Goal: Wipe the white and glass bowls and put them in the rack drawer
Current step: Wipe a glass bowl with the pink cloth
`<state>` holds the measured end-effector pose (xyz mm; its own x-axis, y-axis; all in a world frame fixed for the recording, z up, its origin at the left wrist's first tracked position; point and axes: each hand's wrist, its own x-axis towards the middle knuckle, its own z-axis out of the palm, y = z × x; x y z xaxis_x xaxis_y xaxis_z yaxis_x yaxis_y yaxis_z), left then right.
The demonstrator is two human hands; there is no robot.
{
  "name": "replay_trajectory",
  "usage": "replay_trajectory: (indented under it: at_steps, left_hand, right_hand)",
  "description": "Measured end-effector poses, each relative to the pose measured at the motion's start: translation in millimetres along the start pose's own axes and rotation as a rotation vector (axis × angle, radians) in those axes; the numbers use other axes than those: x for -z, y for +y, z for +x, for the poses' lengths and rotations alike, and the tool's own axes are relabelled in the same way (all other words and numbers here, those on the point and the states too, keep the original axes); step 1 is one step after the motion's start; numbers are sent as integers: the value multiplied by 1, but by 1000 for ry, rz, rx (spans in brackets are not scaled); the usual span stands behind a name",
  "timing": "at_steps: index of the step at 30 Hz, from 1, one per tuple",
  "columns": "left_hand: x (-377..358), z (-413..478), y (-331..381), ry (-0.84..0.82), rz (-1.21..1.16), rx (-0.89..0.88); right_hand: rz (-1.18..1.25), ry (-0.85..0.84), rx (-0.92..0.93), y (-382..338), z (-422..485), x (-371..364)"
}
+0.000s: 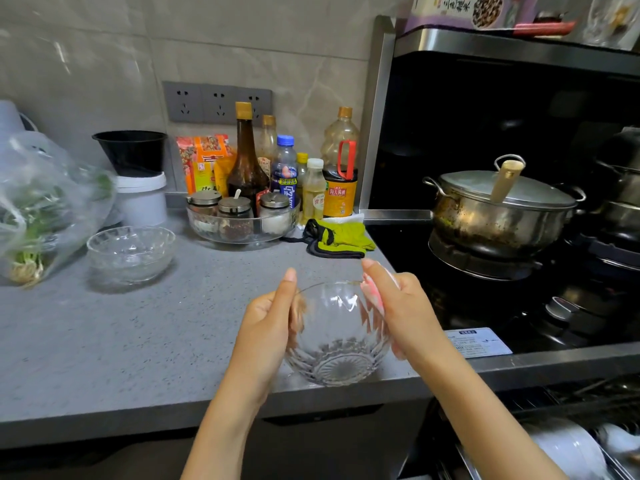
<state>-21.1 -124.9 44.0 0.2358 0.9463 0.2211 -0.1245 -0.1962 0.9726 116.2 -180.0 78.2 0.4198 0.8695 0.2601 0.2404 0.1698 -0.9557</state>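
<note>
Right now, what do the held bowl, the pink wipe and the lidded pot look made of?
Held bowl: clear glass, glossy; see-through, with ribbed facets.
Pink wipe: probably soft cloth; blurred, pressed against the bowl's rim.
Lidded pot: metal, likely stainless steel; shiny reflections, stained wall.

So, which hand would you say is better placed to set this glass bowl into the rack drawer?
Probably the left hand: it grips the glass bowl, while the right hand holds a pink cloth. The rack drawer lies lower right, though.
</note>
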Motion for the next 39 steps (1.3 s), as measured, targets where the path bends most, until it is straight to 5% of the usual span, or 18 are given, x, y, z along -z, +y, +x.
replay_trajectory:
  at_steps: [6, 10, 16, 22, 24, 29, 35, 39]
  left_hand:
    - [-6, 7, 15, -213, 334, -289]
    - [-15, 7, 17, -100, 372, -397]
    - [-13, 5, 12, 192, -99, -6]
    - [-31, 0, 0, 224, -179, 83]
    - [-32, -3, -2, 226, -162, 87]
    - [-20, 1, -2, 279, -284, 108]
    - [-29, -2, 9, 256, -131, 0]
    - [-23, 0, 6, 205, -186, 14]
  right_hand:
    - [-352, -85, 186, -3, 4, -6]
    - [-268, -64, 300, 0, 4, -10]
    - [-61, 10, 354, 25, -9, -17]
    - [-698, 189, 804, 35, -17, -33]
    - [-636, 187, 738, 33, -11, -30]
    - [10, 51, 318, 33, -8, -23]
    - [-610, 209, 720, 32, -12, -34]
    - [-162, 119, 472, 18, -2, -24]
